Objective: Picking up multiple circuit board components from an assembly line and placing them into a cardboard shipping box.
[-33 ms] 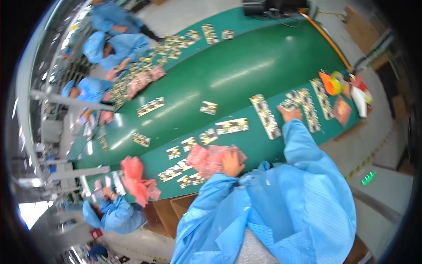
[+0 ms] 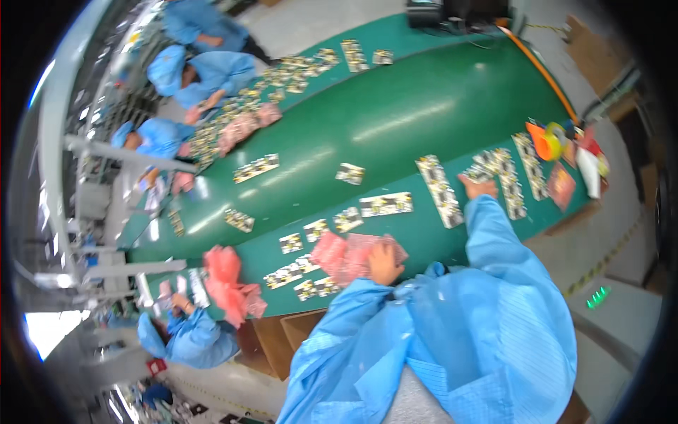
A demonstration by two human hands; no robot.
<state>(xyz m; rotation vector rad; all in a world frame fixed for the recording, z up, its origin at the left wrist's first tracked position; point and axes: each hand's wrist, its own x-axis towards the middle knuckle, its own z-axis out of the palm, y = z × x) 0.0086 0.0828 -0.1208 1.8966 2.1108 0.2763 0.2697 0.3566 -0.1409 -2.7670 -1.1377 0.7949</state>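
My left hand (image 2: 385, 263) lies on a pile of pink bubble-wrap bags (image 2: 346, 253) close to my body, with its fingers spread over the top bag. My right hand (image 2: 480, 187) reaches farther out to the right. Its fingers close on the edge of a small circuit board (image 2: 482, 168), though my fingertips are partly hidden and blurred. Against that board's right side stands a long strip of boards (image 2: 513, 185), and to the left of my hand lies another long board strip (image 2: 439, 191). Past the bags is a shorter strip (image 2: 386, 204).
A green conveyor belt (image 2: 417, 127) runs along the green bench. Several small boards (image 2: 290, 244) lie left of the bags. Pink plastic (image 2: 224, 283) is heaped farther left. Tape rolls (image 2: 549, 141) stand at the right end. Co-workers in blue (image 2: 212, 74) sit across and to the left.
The whole view has shifted slightly, so everything sits a little farther right in the picture. Both hands keep their places on the bags and the circuit board.
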